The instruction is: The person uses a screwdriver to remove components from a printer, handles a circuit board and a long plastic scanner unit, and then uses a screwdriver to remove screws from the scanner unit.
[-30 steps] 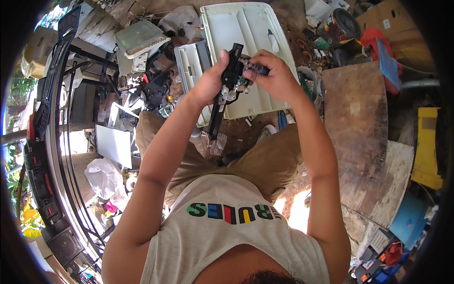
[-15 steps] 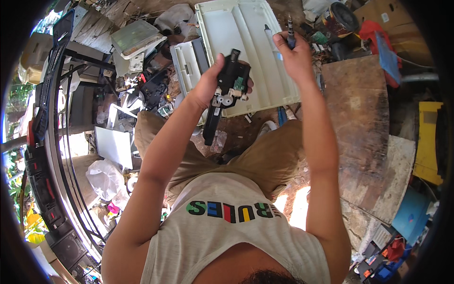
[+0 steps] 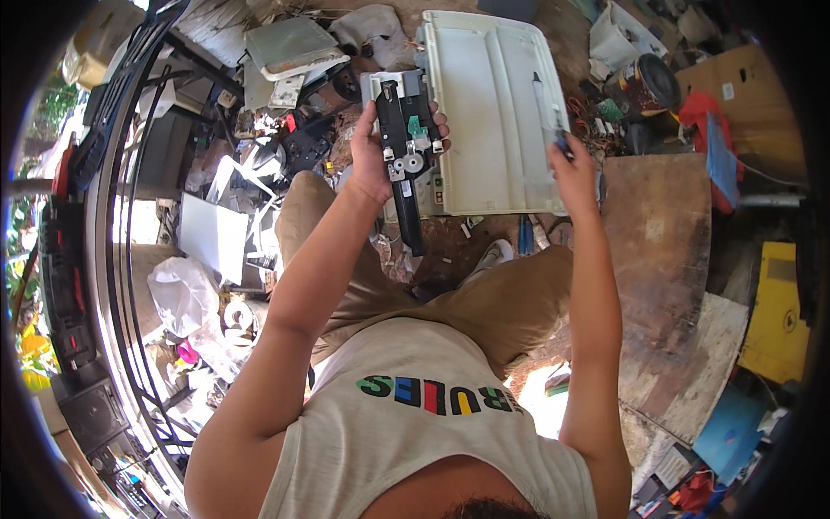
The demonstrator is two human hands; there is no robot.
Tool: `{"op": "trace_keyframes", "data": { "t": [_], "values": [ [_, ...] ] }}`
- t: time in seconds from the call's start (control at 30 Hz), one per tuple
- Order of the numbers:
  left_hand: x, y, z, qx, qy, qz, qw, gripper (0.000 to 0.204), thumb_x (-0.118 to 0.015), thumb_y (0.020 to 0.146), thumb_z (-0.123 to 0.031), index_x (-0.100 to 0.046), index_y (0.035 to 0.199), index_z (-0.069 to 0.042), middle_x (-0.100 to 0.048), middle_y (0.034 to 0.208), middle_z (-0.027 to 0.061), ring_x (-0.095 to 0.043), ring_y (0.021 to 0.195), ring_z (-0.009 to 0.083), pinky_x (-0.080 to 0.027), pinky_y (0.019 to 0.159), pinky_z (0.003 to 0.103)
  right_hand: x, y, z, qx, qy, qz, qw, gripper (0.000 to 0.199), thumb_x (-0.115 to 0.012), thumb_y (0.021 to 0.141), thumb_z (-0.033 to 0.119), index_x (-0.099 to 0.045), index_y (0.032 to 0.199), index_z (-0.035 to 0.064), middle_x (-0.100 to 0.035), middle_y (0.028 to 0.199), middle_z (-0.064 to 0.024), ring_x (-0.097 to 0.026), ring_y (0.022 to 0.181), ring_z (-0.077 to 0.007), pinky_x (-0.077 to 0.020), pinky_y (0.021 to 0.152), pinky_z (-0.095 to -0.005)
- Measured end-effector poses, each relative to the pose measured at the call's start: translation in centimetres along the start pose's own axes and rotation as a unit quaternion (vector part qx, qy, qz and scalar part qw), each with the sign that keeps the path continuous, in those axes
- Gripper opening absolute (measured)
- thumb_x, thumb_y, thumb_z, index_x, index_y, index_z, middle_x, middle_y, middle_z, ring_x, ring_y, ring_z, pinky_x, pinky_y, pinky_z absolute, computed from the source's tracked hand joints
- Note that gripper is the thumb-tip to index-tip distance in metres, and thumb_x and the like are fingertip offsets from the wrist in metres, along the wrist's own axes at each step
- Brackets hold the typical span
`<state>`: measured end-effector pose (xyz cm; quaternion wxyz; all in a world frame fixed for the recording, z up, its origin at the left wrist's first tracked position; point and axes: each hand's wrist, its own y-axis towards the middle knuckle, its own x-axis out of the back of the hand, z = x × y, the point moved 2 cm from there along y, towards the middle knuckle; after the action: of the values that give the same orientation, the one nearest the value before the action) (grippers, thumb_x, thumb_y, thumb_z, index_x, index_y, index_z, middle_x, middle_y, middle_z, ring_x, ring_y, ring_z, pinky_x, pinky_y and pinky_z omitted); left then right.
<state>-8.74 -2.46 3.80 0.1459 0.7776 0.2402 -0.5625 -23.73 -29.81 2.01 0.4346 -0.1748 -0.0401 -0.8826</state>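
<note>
My left hand [image 3: 372, 164] grips a long black plastic mechanism [image 3: 399, 121], held upright over the near left edge of a big off-white panel. A small green circuit board [image 3: 418, 127] and grey gears [image 3: 408, 163] sit on it, and a narrow black arm hangs from its lower end. At the panel's right edge, my right hand [image 3: 574, 173] is closed around a screwdriver [image 3: 563, 142]; only its dark handle shows clearly. The off-white panel [image 3: 484, 112] lies on the ground ahead, with a slim dark-tipped piece [image 3: 538, 93] on it.
Electronic scrap and a white sheet [image 3: 213, 238] crowd the left, beside a black metal frame [image 3: 112, 285]. Wooden boards [image 3: 654, 225] lie at the right. Farther right are a yellow panel [image 3: 775, 316] and a blue container [image 3: 737, 415]. A dark bucket [image 3: 644, 82] stands at the far right.
The black mechanism has turned more upright and shifted slightly left. My right hand has moved right and down, tilting the screwdriver whose shaft pointed up before. The view has shifted.
</note>
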Motion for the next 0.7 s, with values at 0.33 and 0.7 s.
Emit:
{"op": "trace_keyframes", "data": {
  "t": [0.33, 0.7],
  "values": [
    [2.1, -4.5, 0.2, 0.053, 0.006, 0.050, 0.997, 0.091, -0.022, 0.084, -0.084, -0.039, 0.145, -0.019, -0.058, 0.124, 0.0161, -0.063, 0.093, 0.0277, -0.056, 0.074, 0.039, 1.8, -11.5, 8.2, -0.042, 0.158, 0.078, 0.983, 0.044, -0.061, 0.087, 0.001, -0.054, 0.131, -0.0003, -0.063, 0.107, -0.0063, -0.060, 0.089, -0.0115, -0.0507, 0.075, -0.0276],
    [2.8, -4.5, -0.1, 0.032, 0.094, 0.042, 0.994, 0.101, -0.025, 0.080, -0.088, -0.049, 0.137, -0.008, -0.063, 0.115, 0.0115, -0.065, 0.100, 0.0244, -0.055, 0.068, 0.033, -8.2, -13.4, 19.4, 0.248, -0.222, 0.167, 0.928, 0.026, -0.070, 0.081, -0.001, -0.068, 0.107, -0.0011, -0.068, 0.095, -0.0078, -0.063, 0.082, -0.0129, -0.0489, 0.071, -0.0252]
  ]
}}
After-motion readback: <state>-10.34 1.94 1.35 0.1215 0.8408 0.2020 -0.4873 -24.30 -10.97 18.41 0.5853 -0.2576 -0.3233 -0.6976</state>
